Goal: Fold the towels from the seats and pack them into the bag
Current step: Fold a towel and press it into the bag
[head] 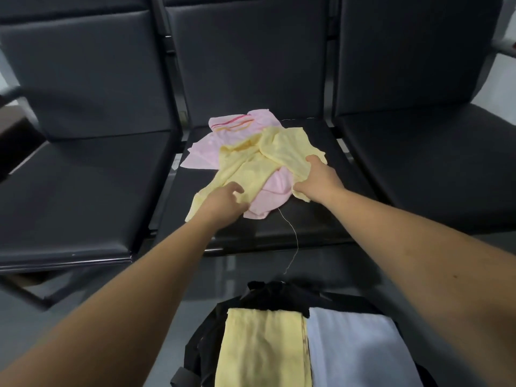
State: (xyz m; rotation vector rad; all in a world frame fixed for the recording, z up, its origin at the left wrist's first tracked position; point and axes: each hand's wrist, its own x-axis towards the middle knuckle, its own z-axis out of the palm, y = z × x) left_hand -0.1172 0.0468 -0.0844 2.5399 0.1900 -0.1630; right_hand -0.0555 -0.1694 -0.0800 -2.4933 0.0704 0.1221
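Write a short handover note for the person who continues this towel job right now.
Left grip: holds the near-left part of the crumpled yellow towel.
Right grip: pinches the right edge of the same towel.
That towel lies on the middle seat, over pink towelling; I cannot tell if it is one piece or two.
Done: a folded yellow towel and a folded white towel lie side by side on the black bag.
To do: fold the crumpled yellow towel, then the pink, and pack them.
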